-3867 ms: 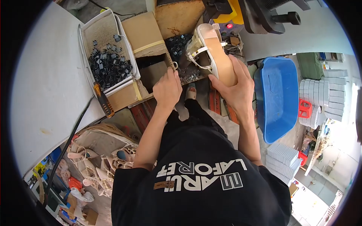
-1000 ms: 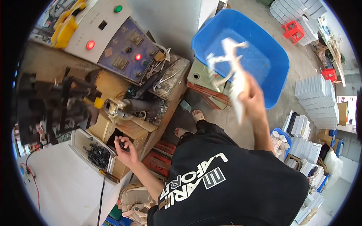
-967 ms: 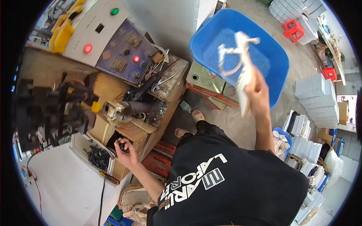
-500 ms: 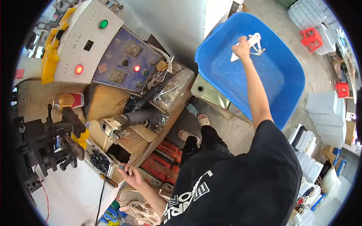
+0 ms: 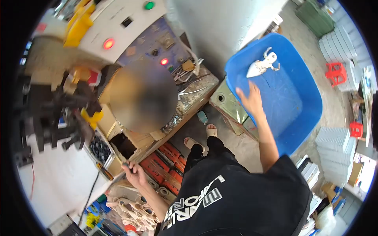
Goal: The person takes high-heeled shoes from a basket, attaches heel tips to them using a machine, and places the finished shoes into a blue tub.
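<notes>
My right hand (image 5: 251, 98) is open, fingers spread, over the near left side of a large blue tub (image 5: 293, 135). Just beyond its fingertips a white pointed-toe shoe with thin straps (image 5: 263, 66) lies in the tub, apart from the hand. My left hand (image 5: 136, 176) is closed, its fingers around a small dark piece (image 5: 126, 164) whose kind I cannot make out. It is beside the workbench edge, near a screwdriver with an orange and black handle (image 5: 104, 171) and a tray of small black parts (image 5: 100, 150).
A black machine (image 5: 59, 114) stands at left, a control box with lit buttons (image 5: 118, 27) behind. A round blur hides part of the bench. Red-orange cases (image 5: 159, 163) lie below; beige strappy shoes (image 5: 132, 206) are heaped nearby. A green can (image 5: 226, 100) stands beside the tub.
My right hand has let go of the white shoe and drawn back toward me; the shoe now lies in the tub. My left hand keeps its small dark piece. The view has shifted.
</notes>
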`<move>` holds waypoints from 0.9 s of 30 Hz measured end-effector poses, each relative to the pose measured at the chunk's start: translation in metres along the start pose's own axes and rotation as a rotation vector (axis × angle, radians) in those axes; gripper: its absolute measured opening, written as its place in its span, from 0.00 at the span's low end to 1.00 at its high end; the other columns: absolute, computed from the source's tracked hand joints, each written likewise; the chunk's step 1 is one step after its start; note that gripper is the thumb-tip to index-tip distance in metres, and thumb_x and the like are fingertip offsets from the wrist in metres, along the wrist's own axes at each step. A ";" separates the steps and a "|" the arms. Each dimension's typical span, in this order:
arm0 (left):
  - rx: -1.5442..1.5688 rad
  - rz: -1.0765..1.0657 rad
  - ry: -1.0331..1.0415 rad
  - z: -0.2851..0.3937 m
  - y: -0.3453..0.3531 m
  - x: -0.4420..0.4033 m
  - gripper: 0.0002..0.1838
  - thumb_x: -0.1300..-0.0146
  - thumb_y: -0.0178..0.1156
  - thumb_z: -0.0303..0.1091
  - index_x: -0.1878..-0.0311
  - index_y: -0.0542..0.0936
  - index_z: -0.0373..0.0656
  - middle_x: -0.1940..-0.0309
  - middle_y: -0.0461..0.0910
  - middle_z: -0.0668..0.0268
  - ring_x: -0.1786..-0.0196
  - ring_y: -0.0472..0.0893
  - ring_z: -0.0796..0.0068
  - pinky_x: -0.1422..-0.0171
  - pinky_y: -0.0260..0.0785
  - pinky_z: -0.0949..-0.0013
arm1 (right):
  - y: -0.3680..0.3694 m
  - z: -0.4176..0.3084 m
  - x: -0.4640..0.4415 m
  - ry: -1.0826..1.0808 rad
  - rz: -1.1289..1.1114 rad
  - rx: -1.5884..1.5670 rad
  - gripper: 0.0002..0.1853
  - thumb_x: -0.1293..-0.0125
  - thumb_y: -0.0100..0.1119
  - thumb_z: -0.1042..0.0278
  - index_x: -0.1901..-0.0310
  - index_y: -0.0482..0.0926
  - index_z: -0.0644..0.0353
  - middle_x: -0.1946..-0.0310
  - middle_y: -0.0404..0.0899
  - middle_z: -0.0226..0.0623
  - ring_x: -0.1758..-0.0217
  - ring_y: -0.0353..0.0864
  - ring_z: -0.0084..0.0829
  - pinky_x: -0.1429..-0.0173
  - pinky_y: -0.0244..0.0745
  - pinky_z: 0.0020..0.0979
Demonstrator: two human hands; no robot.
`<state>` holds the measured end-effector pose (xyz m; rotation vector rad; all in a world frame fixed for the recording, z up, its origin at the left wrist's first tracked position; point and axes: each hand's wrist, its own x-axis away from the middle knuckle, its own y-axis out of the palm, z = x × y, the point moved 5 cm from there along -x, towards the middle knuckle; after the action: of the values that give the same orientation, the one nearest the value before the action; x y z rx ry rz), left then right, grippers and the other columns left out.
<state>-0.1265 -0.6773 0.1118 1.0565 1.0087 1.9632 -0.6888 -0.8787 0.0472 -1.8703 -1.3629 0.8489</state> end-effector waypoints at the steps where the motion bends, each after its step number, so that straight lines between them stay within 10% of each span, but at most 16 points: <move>1: -0.010 -0.023 -0.021 0.002 -0.007 -0.005 0.14 0.28 0.60 0.37 0.52 0.72 0.35 0.61 0.72 0.64 0.62 0.70 0.76 0.69 0.62 0.79 | 0.004 -0.001 0.034 -0.048 0.008 0.072 0.36 0.33 0.62 0.47 0.38 0.70 0.73 0.39 0.71 0.66 0.35 0.71 0.60 0.34 0.68 0.49; 4: 0.073 -0.147 -0.110 -0.002 -0.010 -0.030 0.16 0.27 0.59 0.39 0.46 0.72 0.36 0.68 0.65 0.69 0.68 0.65 0.80 0.74 0.58 0.80 | 0.010 -0.006 0.068 0.109 -0.241 0.097 0.28 0.28 0.56 0.53 0.40 0.71 0.73 0.57 0.80 0.67 0.51 0.80 0.63 0.49 0.76 0.53; 12: -0.558 -0.080 0.161 0.002 0.069 -0.087 0.14 0.29 0.61 0.31 0.46 0.77 0.34 0.67 0.72 0.72 0.70 0.67 0.84 0.75 0.57 0.81 | 0.023 -0.067 0.137 -0.019 -0.419 0.229 0.17 0.26 0.52 0.61 0.52 0.74 0.72 0.62 0.81 0.66 0.57 0.81 0.63 0.52 0.75 0.54; 16: -1.068 -0.091 0.475 -0.011 0.143 -0.112 0.13 0.38 0.70 0.33 0.55 0.87 0.34 0.75 0.75 0.72 0.71 0.72 0.85 0.72 0.61 0.79 | 0.041 -0.066 0.148 -0.060 -0.345 0.193 0.20 0.27 0.53 0.60 0.48 0.73 0.74 0.62 0.81 0.65 0.56 0.81 0.63 0.52 0.75 0.54; 18: -1.325 -0.408 0.982 -0.019 0.165 -0.134 0.10 0.40 0.71 0.33 0.58 0.88 0.37 0.72 0.82 0.66 0.68 0.78 0.76 0.65 0.69 0.71 | 0.043 -0.062 0.145 -0.037 -0.356 0.226 0.22 0.27 0.53 0.59 0.46 0.73 0.74 0.61 0.81 0.66 0.55 0.81 0.63 0.49 0.74 0.54; 25: -1.674 -0.803 1.059 -0.034 0.179 -0.134 0.12 0.38 0.69 0.39 0.57 0.89 0.44 0.64 0.86 0.55 0.57 0.82 0.57 0.49 0.74 0.60 | 0.017 -0.076 0.162 -0.219 -0.284 0.262 0.24 0.33 0.61 0.57 0.47 0.75 0.71 0.57 0.80 0.61 0.50 0.78 0.60 0.43 0.73 0.50; 27: -1.728 -0.821 0.681 -0.035 0.193 -0.133 0.10 0.37 0.68 0.36 0.57 0.88 0.41 0.65 0.84 0.56 0.58 0.82 0.60 0.51 0.73 0.63 | 0.011 -0.096 0.166 -0.202 -0.237 0.288 0.24 0.36 0.63 0.59 0.46 0.75 0.70 0.53 0.79 0.59 0.46 0.76 0.58 0.39 0.71 0.49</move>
<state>-0.1376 -0.8887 0.2184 -0.8732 -0.2404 1.5552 -0.5642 -0.7344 0.0734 -1.4045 -1.4614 1.0686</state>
